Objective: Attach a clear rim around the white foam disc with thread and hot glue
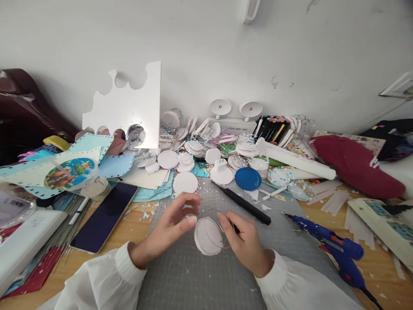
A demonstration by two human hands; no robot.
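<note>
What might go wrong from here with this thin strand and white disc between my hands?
The thin strand curves loosely over the white disc, so it could snag or tangle.
The black pen-like tool lies just beyond the right hand and might get knocked.
The blue glue gun lies near the right sleeve; if it's hot, which I can't tell, it might burn you.

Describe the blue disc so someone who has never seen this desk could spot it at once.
Find the grey mat. Near its far edge, just beyond the black tool, lies the blue disc, its colour setting it apart from white discs.
</note>
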